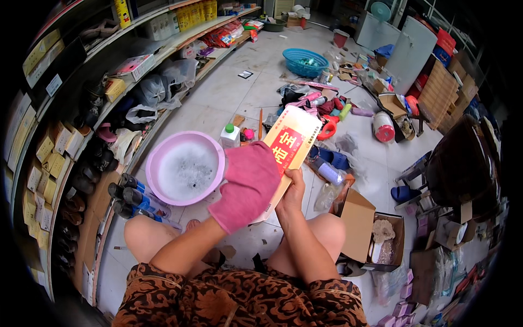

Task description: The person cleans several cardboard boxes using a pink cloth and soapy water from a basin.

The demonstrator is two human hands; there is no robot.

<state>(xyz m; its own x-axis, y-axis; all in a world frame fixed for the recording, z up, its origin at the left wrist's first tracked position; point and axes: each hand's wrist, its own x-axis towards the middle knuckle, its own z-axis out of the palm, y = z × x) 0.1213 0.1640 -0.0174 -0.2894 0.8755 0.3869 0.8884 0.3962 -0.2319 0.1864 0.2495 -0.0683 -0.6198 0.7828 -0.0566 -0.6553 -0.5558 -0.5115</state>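
A pink cloth (pixel 255 175) covers my left hand (pixel 218 229), so its fingers are hidden; only the wrist shows. Through this cloth it rests against the face of a long cardboard box (pixel 292 137), cream with a red panel and printed writing. My right hand (pixel 292 190) grips the box's lower right edge, thumb on top. The box is tilted up in front of my knees. To the left on the floor stands a lilac plastic basin (pixel 152 175) of sudsy water, and behind it a white bottle with a green cap (pixel 230 136).
Shelves (pixel 163 53) with shoes and boxes run along the left, with several spray cans (pixel 139 198) at their foot. Right of me sits an opened carton (pixel 359 229). Ahead lie red-handled scissors (pixel 328 127), blue slippers (pixel 333 157), clutter and a blue basket (pixel 304 69).
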